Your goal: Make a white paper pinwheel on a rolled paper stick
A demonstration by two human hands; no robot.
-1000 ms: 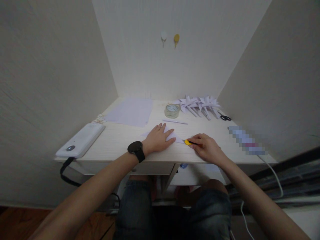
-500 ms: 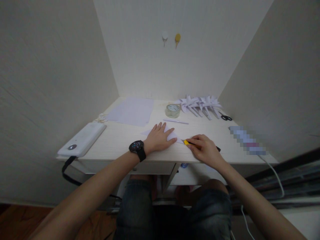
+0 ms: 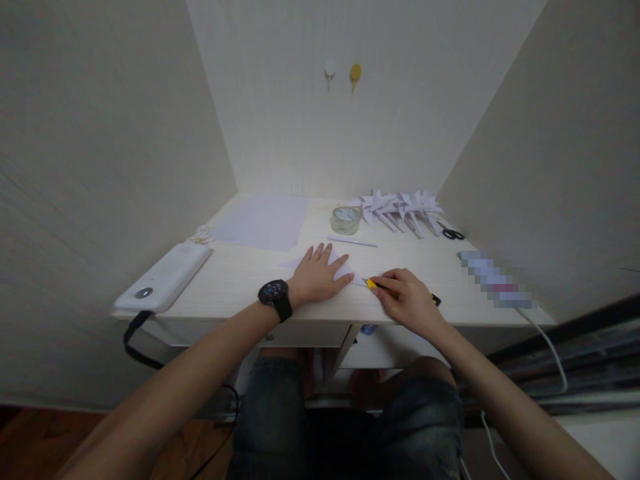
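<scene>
My left hand (image 3: 318,275) lies with fingers spread on a folded white paper (image 3: 342,269), pressing it to the desk; the hand covers much of the sheet. In my right hand (image 3: 407,300) is a yellow and black utility knife (image 3: 371,284), its tip at the paper's right corner. The fingers are wrapped around the knife's body, and its back end shows past the palm. A thin white paper stick (image 3: 351,241) lies just beyond the left hand, with a roll of clear tape (image 3: 345,221) behind it.
White sheets (image 3: 263,220) lie at the back left. Several paper pinwheels (image 3: 400,207) and black-handled scissors (image 3: 453,234) are at the back right. A white power bank (image 3: 165,277) sits at the left edge, and a blurred-out phone (image 3: 495,279) with a cable lies at the right.
My right hand and the utility knife have shifted very slightly left along the paper's corner. The left hand stays in place on the paper.
</scene>
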